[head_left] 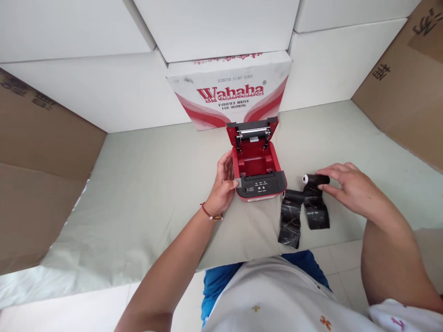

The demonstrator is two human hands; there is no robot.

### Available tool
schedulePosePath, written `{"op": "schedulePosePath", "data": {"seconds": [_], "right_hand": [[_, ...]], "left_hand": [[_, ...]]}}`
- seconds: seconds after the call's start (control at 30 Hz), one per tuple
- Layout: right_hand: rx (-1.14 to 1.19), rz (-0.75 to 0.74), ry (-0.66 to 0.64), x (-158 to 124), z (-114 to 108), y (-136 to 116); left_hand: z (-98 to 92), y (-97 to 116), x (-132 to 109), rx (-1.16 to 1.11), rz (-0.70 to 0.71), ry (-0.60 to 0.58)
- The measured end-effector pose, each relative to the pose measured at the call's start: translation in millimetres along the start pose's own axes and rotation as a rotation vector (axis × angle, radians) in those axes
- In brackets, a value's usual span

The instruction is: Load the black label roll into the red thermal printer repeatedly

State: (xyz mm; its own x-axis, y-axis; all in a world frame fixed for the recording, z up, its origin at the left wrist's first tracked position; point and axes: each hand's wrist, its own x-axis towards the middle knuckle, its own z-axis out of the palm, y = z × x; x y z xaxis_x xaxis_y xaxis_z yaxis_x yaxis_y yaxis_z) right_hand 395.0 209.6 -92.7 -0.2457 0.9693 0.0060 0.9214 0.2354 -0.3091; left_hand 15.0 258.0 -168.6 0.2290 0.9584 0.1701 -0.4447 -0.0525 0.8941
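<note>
A small red and black printer (259, 184) sits on the cloth-covered table with its lid (252, 133) raised and its red inner bay bare. My left hand (223, 186) grips its left side, thumb on the front corner and fingers along the wall. To the right, my right hand (346, 184) pinches the right end of a black roll (316, 179) with a white core; its loose shiny black strip (317, 216) hangs down over the table. Just left of that, a second black roll (293, 196) lies near the printer's front corner, its crinkled strip (290, 226) unrolled toward me.
Behind the printer leans a white and red Wahaha carton (231, 92) against stacked white boxes (221, 27). Brown cardboard boxes stand at the left (44, 170) and right (404, 87). The pale green cloth (148, 193) drops over the table's front edge.
</note>
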Motion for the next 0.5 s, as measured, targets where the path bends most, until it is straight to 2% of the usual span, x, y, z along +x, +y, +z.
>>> {"op": "schedulePosePath", "data": {"seconds": [0.17,0.33,0.4,0.5], "right_hand": [[-0.03,-0.067,0.082,27,-12,-32],[0.035,-0.158,-0.007,49,-12,-66],[0.073,-0.173,-0.049,52,-14,-65],[0.155,-0.141,-0.08,50,-26,-48]], "left_hand": [[-1.7,-3,2,0.007,0.008,-0.013],[-4.6,-6,4,0.008,0.028,-0.022],[-5.3,-7,5,0.008,0.034,-0.035],[-5.5,-8,6,-0.006,0.035,-0.034]]}}
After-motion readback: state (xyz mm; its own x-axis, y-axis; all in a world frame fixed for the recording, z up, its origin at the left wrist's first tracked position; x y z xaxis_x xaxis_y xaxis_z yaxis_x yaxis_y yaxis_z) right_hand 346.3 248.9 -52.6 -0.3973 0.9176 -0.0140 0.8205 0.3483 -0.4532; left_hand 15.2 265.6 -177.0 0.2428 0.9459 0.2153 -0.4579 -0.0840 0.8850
